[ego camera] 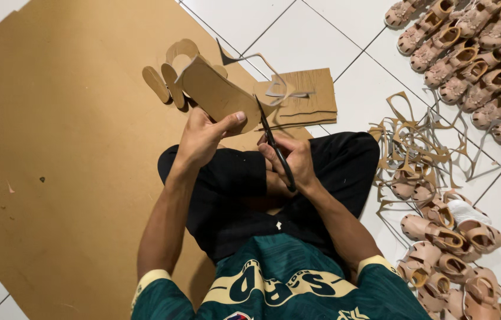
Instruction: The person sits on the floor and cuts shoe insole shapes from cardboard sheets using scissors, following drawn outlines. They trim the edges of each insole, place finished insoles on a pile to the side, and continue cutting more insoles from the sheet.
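My left hand [204,137] grips a brown cardboard piece [218,92] held up in front of me, thumb on its near edge. My right hand [293,160] is closed on black scissors [274,145], whose blades point up into the cardboard's right edge. A thin curled strip of cut cardboard [274,80] hangs off the piece at the blades. Behind the piece lie several sole-shaped cardboard cutouts [164,83]. I sit cross-legged on the floor in black shorts.
A large brown cardboard sheet [55,148] covers the white tiled floor on the left. A smaller cardboard piece [312,95] lies ahead. Tangled cardboard offcuts [410,139] sit at right, with many pink sandals [475,53] in rows at top right and more sandals [452,249] at lower right.
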Demonstrator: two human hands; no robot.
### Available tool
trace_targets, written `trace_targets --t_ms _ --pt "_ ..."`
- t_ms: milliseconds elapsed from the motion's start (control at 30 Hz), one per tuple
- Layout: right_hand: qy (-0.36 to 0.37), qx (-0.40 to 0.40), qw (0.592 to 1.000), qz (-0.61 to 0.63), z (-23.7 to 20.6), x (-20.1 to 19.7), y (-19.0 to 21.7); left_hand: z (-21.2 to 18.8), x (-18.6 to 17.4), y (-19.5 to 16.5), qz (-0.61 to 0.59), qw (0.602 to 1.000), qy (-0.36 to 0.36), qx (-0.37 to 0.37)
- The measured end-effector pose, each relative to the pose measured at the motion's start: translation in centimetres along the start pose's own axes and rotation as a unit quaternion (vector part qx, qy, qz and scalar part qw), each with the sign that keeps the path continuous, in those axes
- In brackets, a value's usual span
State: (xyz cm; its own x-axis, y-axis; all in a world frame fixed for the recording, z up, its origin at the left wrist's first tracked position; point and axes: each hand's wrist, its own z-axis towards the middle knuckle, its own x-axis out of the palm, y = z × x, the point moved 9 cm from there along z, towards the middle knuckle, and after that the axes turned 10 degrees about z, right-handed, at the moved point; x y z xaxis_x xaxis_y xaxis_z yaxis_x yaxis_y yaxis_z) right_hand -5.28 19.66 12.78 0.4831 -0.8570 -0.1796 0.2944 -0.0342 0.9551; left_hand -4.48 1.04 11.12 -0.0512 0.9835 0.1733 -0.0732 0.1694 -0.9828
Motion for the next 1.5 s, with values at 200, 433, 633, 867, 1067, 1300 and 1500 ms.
trace_targets --t_ms 200,433,633,867,1067,1300,1500 --pt "-0.035 0.055 0.998 0.011 0.3 1.0 -2.4 -0.7 0.4 1.3 -0.126 0.969 -0.210 0.040" --pt "0.026 0.099 0.986 0.131 0.0 2.5 -3.0 -1.4 0.7 -1.6 0.086 0.971 -0.212 0.070" --pt "-0.003 0.069 0.992 0.105 0.4 2.4 -2.6 -1.9 1.7 -3.1 0.058 0.976 -0.194 0.084" --pt "-0.015 0.066 0.988 0.140 -0.1 2.1 -3.6 -3.0 2.3 -3.7 0.158 0.962 -0.214 0.055" --pt "-0.014 0.085 0.987 0.136 -0.3 2.1 -3.2 -2.6 2.1 -3.4 0.078 0.980 -0.176 0.058" --pt "-0.004 0.100 0.985 0.143 -0.2 1.8 -2.1 -2.2 2.1 -3.1 0.031 0.990 -0.128 0.049" --pt "0.000 0.082 0.994 0.078 -0.3 1.2 -1.6 -1.9 2.3 -3.6 0.049 0.992 -0.102 0.049"
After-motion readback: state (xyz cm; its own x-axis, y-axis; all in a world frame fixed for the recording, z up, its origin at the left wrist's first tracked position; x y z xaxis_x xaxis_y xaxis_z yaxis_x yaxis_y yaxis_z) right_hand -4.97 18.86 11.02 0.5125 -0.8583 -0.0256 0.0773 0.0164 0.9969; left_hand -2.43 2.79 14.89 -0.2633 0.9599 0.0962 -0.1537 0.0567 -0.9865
